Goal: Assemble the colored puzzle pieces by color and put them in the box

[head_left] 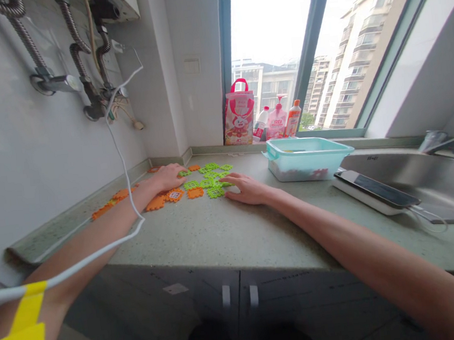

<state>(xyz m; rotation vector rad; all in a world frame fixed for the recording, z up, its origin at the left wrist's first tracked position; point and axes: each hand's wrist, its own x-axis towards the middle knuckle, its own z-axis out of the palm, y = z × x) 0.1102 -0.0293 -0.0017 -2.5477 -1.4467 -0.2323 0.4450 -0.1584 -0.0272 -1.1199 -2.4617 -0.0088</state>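
Observation:
Several green (pixel 212 175) and orange (pixel 175 195) plastic puzzle tiles lie on the speckled countertop (pixel 226 235) near the far corner. My left hand (pixel 168 177) rests palm down among the orange tiles, its fingers curled at a green tile by the left end of the green cluster. My right hand (pixel 245 187) lies flat on the counter with fingers stretched toward the green tiles, its fingertips touching the nearest one. More orange tiles (pixel 112 201) trail off along the left wall edge.
A teal plastic tub (pixel 305 156) stands right of the tiles. A phone on a white slab (pixel 375 191) lies by the steel sink (pixel 435 180). Bottles and a pink bag (pixel 239 113) sit on the window sill. A white cable (pixel 123 164) hangs across my left arm.

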